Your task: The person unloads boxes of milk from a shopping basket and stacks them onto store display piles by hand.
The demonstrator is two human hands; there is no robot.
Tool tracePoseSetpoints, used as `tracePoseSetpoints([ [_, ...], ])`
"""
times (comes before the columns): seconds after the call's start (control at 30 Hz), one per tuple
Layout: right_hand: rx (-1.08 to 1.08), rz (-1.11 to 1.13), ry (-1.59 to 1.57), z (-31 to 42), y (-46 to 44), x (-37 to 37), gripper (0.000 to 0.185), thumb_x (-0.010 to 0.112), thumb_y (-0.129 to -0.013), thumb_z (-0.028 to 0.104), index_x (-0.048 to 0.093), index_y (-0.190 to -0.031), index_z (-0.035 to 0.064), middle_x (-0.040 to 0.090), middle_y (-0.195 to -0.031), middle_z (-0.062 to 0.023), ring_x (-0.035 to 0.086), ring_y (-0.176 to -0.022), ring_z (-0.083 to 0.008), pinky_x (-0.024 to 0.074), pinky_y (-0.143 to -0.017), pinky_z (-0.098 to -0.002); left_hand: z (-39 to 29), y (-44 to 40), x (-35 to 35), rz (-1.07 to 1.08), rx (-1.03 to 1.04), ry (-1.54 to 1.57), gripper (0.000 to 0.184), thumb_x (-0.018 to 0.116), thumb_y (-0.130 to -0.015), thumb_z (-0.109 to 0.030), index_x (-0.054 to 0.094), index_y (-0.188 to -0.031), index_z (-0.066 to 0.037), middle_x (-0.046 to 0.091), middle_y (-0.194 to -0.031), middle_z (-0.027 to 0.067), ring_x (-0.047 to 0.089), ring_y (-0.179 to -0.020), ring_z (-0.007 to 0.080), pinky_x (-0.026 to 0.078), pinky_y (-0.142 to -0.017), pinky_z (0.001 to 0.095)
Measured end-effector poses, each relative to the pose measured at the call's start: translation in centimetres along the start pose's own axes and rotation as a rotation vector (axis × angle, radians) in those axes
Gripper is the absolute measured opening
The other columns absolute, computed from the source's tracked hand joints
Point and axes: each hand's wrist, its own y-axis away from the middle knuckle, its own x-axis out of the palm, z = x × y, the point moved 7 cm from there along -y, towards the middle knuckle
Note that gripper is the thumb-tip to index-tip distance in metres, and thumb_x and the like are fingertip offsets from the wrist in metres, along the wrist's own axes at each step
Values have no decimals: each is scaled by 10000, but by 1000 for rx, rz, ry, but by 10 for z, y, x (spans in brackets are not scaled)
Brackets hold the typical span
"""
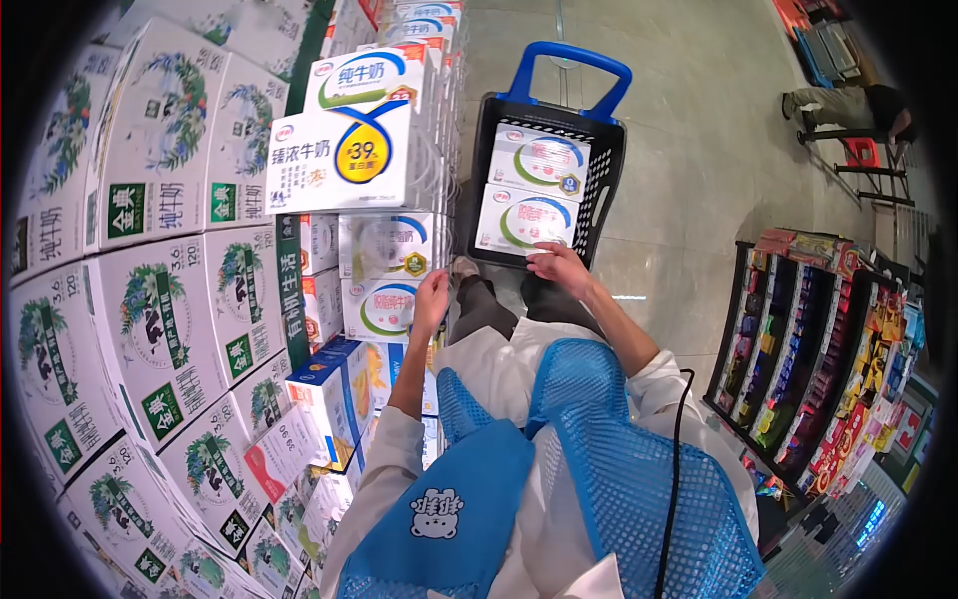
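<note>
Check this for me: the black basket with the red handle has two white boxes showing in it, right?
Not quite: the handle is blue, not red, as the head view shows. The black basket does have two white boxes showing in it.

The person wears a blue vest (639,439) full of tiny holes over a white shirt (499,357) with white sleeves (384,459). A white bear (436,515) is on its smooth blue part. There's a thin black cord (674,479) and dark pants (485,317).
</note>
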Motion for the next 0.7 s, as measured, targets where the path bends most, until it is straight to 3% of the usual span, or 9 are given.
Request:
tracePoseSetpoints([
  [0.03, 2, 0, -10, -3, 1, -11, 525, 576, -835, 47, 431, -1337, -2, 598, -1180, -148, 618, -1047, -220, 494, -884, -282, 0, 0, 8, -3, 15, 4, 305, 531, -936, -196, 601, -1138, 20, 673, -990, 173, 641, -876, 240, 482, -787, 323],
  [0.07, -2, -3, -5, -5, 1, -21, 509, 587, -840, 61, 448, -1325, -2, 613, -1146, -132, 629, -1006, -199, 503, -831, -266, 3, -1, 18, 42, -37, 28, 327, 524, -938, -209, 578, -1180, 3, 630, -925, 20, 540, -797, 89, 434, -708, 230],
  [0.17, -4, -13, -19, -13, -1, -54, 488, 593, -853, 72, 463, -1317, -4, 630, -1098, -119, 646, -933, -173, 513, -756, -243, 4, 3, 45, 82, -80, 48, 341, 516, -945, -232, 570, -1197, -9, 614, -913, -2, 506, -767, 67, 413, -678, 217],
  [0.37, 60, -16, 2, -25, 3, -108, 404, 555, -885, 72, 489, -1279, 10, 623, -1110, -125, 637, -958, -185, 516, -820, -275, 5, 11, 86, 115, -119, -8, 393, 500, -956, -293, 537, -1248, -32, 596, -1059, 14, 550, -949, 106, 444, -790, 258],
  [0.43, 81, -48, 24, -30, 3, -124, 372, 551, -898, 81, 500, -1260, 13, 627, -1102, -123, 638, -956, -185, 520, -814, -279, 9, 13, 91, 44, -184, -44, 350, 496, -957, -249, 590, -1178, 5, 651, -1042, 146, 607, -978, 213, 448, -870, 306],
  [0.57, 82, -70, 0, -37, 0, -144, 361, 547, -903, 91, 503, -1253, 15, 632, -1094, -119, 638, -958, -182, 523, -813, -286, 11, 9, 100, 41, -174, -70, 358, 485, -958, -259, 592, -1173, 8, 654, -1045, 156, 608, -1001, 237, 441, -893, 316],
  [0.63, 92, -105, 10, -41, -5, -152, 346, 547, -909, 108, 517, -1243, 24, 635, -1094, -109, 639, -955, -174, 520, -804, -280, -2, 6, 104, 63, -177, -150, 425, 485, -955, -351, 581, -1204, -20, 618, -1023, 48, 558, -943, 124, 464, -759, 276],
  [0.67, 99, -105, 4, -44, -8, -154, 346, 547, -909, 108, 517, -1243, 24, 635, -1094, -109, 639, -955, -174, 520, -804, -280, -7, 4, 106, 66, -183, -155, 425, 485, -955, -351, 581, -1204, -20, 618, -1023, 48, 558, -943, 124, 464, -759, 276],
  [0.7, 91, -126, 1, -47, -14, -159, 340, 552, -909, 117, 527, -1236, 29, 637, -1080, -97, 635, -941, -162, 515, -797, -273, -21, 1, 109, 83, -205, -190, 399, 477, -956, -313, 586, -1179, 0, 632, -1035, 119, 580, -976, 210, 450, -828, 308],
])
